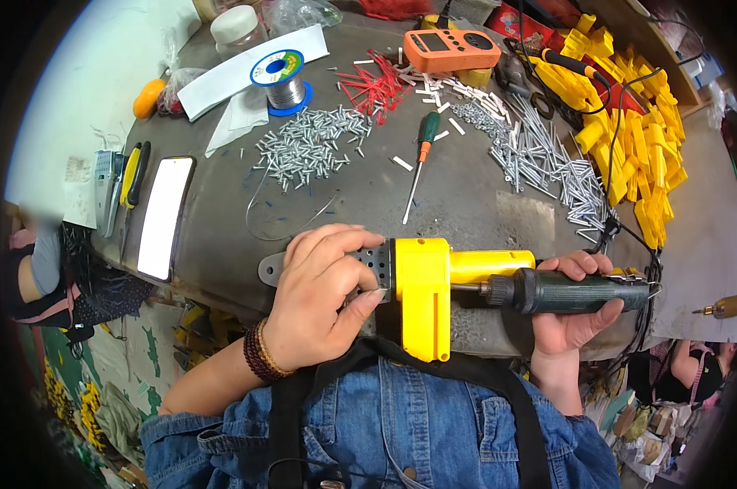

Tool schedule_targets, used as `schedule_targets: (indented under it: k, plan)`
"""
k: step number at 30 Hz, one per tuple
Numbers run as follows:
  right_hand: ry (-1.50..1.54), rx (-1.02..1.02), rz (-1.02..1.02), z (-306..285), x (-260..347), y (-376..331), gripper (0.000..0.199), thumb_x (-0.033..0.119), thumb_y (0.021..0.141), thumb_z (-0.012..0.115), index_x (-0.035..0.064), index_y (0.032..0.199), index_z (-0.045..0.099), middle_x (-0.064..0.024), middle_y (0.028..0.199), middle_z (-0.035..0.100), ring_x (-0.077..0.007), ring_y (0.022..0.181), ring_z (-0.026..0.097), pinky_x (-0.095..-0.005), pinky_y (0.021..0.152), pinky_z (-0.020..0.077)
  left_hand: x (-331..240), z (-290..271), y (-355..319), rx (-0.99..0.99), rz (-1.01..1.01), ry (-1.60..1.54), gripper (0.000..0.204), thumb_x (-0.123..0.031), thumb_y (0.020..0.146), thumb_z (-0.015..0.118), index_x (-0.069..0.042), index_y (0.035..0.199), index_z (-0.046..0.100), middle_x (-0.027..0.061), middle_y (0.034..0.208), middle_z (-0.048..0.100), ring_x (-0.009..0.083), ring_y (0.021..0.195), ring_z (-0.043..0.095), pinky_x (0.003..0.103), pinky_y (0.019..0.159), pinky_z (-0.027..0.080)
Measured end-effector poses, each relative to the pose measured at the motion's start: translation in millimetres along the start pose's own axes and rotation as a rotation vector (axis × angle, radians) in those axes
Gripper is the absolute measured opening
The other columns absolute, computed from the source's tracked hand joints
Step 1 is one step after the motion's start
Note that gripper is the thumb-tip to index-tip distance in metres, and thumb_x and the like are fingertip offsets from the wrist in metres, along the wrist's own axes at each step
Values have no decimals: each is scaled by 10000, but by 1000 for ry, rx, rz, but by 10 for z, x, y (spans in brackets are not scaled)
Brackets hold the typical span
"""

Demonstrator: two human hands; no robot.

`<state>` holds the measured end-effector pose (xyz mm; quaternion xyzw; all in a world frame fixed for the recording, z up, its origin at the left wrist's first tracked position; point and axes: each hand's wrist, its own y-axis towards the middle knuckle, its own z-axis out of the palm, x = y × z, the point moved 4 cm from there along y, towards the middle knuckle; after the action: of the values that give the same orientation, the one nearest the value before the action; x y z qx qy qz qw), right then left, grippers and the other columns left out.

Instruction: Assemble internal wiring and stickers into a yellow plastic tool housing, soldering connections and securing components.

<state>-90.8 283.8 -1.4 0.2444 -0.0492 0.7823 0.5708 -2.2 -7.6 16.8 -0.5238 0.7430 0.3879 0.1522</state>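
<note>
My left hand [315,289] is closed around a grey perforated metal plate [271,269], whose rounded end sticks out past the fingers. Against the plate's right end sits a yellow plastic housing [421,297] with a yellow tube [491,262] pointing right. Wrapped round a dark green electric screwdriver [580,292] is my right hand [566,328], palm below it and fingers over its top. The tool lies level, and its shaft reaches the housing's right side just below the tube. Where the tip ends inside the housing is hidden.
Beyond my hands lie a hand screwdriver [424,159], a heap of short screws [311,147], long bolts [540,155] and a solder spool [287,91]. An orange multimeter [452,50] stands at the back. Yellow parts [650,155] pile up right; a phone [165,218] and pliers [134,175] lie left.
</note>
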Motion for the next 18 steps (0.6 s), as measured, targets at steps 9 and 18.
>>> schedule_targets:
  k: [9, 18]
  plan:
    - [43, -113, -15, 16, -34, 22, 416, 281, 785, 836, 200, 1083, 557, 26, 1062, 518, -143, 1040, 517, -432, 1125, 301, 5, 22, 8, -67, 6, -7, 168, -88, 729, 734, -80, 802, 583, 128, 1170, 632, 347, 1133, 561, 455, 959, 376]
    - [27, -101, -26, 2, -65, 1, 420, 258, 760, 852, 207, 1045, 547, 38, 1047, 514, -137, 1022, 521, -413, 1118, 316, 2, 56, -5, -89, -17, 24, 201, -74, 693, 739, -73, 815, 580, 157, 1220, 592, 371, 1165, 536, 465, 980, 371]
